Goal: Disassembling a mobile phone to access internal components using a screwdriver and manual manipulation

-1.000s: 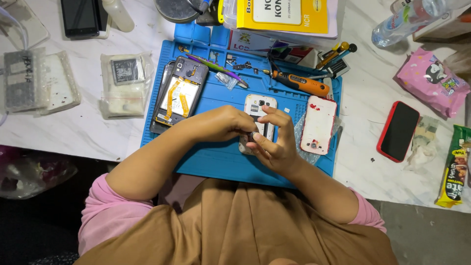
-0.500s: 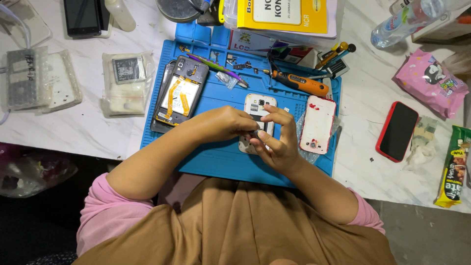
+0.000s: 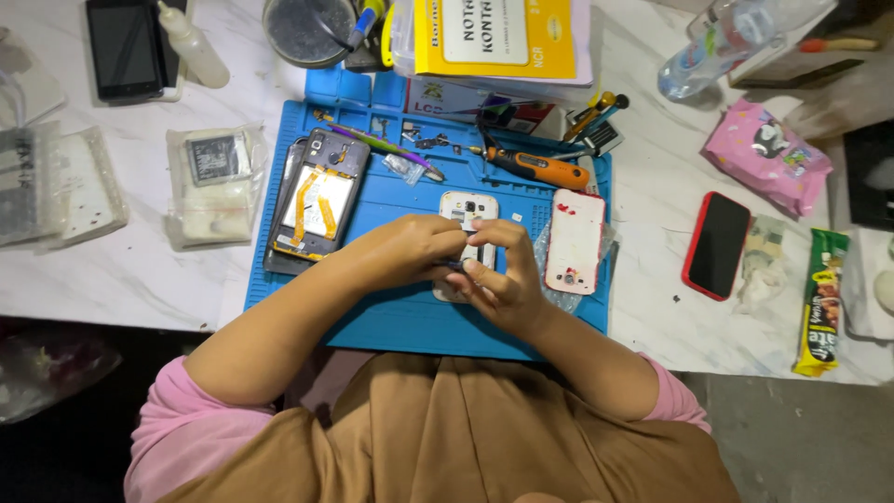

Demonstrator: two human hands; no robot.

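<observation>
The marble table (image 3: 121,270) carries a blue mat (image 3: 391,317), the work surface for a phone repair. Around the mat: a yellow box (image 3: 494,37) at the far edge, a pink pack (image 3: 765,154) and a red phone (image 3: 717,244) to the right, a bagged battery (image 3: 212,182) to the left. On the mat lie an opened dark phone (image 3: 317,194) with yellow flex strips, a white back cover (image 3: 575,240) and an orange screwdriver (image 3: 540,169).

The white phone (image 3: 468,207) lies face down at mat centre, back cover off. The left hand (image 3: 410,250) is curled over its lower half, fingers closed; whether it pinches a tool or part cannot be told. The right hand (image 3: 503,279) is half closed, thumb and forefinger bearing on the phone's right edge.

Step in hand, by judgement: internal work on the open white phone. The next move calls for steady grip and fine fingertip control, keeping the phone flat on the mat.
</observation>
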